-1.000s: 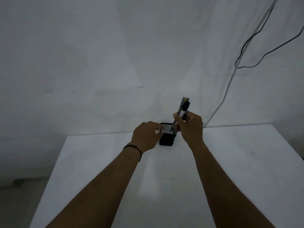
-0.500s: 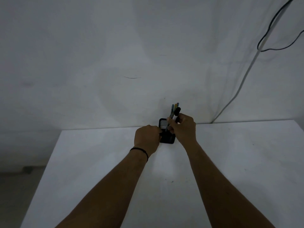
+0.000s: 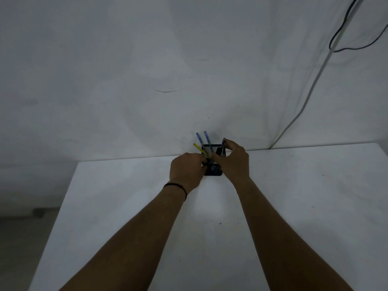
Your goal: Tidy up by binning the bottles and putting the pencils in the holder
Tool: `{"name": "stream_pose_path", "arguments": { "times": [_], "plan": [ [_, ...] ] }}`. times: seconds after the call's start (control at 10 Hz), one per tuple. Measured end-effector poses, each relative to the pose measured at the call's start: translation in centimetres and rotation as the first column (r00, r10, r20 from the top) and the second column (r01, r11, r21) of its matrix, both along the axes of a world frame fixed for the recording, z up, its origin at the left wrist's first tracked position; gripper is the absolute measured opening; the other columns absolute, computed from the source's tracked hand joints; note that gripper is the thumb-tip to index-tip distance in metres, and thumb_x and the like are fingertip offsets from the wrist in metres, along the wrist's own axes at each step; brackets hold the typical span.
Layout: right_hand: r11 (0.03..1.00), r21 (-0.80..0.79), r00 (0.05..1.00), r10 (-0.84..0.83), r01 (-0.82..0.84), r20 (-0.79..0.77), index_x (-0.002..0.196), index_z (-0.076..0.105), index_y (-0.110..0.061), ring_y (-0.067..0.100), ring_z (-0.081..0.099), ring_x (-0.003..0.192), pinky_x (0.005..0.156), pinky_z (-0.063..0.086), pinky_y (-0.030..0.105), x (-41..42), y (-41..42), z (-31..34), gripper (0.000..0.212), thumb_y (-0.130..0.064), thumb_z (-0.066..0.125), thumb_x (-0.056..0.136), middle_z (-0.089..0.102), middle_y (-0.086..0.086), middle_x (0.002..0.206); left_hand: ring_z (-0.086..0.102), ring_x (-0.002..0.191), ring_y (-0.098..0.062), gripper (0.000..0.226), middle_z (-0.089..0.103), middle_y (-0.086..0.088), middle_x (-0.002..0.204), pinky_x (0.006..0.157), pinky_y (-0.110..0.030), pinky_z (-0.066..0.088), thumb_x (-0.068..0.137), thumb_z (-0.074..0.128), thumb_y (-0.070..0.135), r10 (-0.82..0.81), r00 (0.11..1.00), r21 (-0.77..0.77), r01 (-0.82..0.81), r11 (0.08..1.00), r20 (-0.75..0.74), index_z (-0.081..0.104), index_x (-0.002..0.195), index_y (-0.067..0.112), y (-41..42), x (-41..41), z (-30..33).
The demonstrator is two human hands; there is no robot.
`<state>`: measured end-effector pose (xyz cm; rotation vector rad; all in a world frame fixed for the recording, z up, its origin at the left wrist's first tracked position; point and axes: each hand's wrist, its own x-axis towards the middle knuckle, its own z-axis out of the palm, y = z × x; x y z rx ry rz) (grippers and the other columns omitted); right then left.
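**Pencils fanned out in the mesh holder at the desk's far edge**

A white desk (image 3: 126, 206) runs away from the camera to a plain white wall (image 3: 105, 70), dimly lit. The black mesh holder (image 3: 215, 172) stands on the desk near its far edge, close to the wall. To the right of the holder a pale conduit (image 3: 310, 89) climbs the wall from the desk's back edge, and a black cable (image 3: 357, 46) loops beside it higher up. A strip of grey floor (image 3: 25, 227) shows left of the desk.

Both forearms reach to the holder. The left hand (image 3: 186, 172), with a dark band (image 3: 177, 187) at the wrist, has its fingers curled against the holder's left side. The right hand (image 3: 233, 162) is curved over the holder's right side, thumb and fingers bent round a dark pencil (image 3: 223, 143) whose top sticks up just past the fingertips. A yellow pencil (image 3: 199, 149) leans out to the left above the holder, and two blue pencils (image 3: 206, 139) stand tilted above its back rim.

Half a second ago the pencils were a tight bundle in the right hand's grip above the holder. Now they sit lower and have spread apart, the yellow and blue ones free of the hand. The left hand stays at the holder's left side.
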<state>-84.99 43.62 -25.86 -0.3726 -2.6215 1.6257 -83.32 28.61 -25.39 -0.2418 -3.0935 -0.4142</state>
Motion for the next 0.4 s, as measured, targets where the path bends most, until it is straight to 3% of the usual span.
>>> {"name": "stream_pose_path", "arguments": {
  "times": [0.2, 0.4],
  "plan": [
    [0.996, 0.075, 0.999, -0.040, 0.040, -0.003, 0.144, 0.047, -0.015, 0.018, 0.051, 0.129, 0.104, 0.041, 0.028, 1.4, 0.1, 1.3, 0.077, -0.030, 0.081, 0.077, 0.055, 0.004, 0.142, 0.065, 0.100, -0.016, 0.025, 0.074, 0.006, 0.106, 0.080, -0.029, 0.050, 0.093, 0.060, 0.038, 0.053, 0.998, 0.086, -0.054, 0.995, 0.016, 0.072, 0.114, 0.031, -0.9, 1.2, 1.4],
    [0.993, 0.066, 0.985, -0.091, 0.101, -0.149, 0.130, 0.060, -0.023, 0.006, 0.056, 0.103, 0.086, 0.042, 0.021, 4.1, -1.2, 5.6, 0.053, -0.023, 0.074, 0.080, 0.062, -0.003, 0.128, 0.065, 0.092, -0.015, 0.023, 0.074, 0.008, 0.094, 0.072, -0.026, 0.047, 0.093, 0.055, 0.043, 0.137, 0.986, 0.118, -0.125, 0.985, -0.098, 0.074, 0.098, 0.031, -3.2, 3.9, 5.1]
  ]
}}
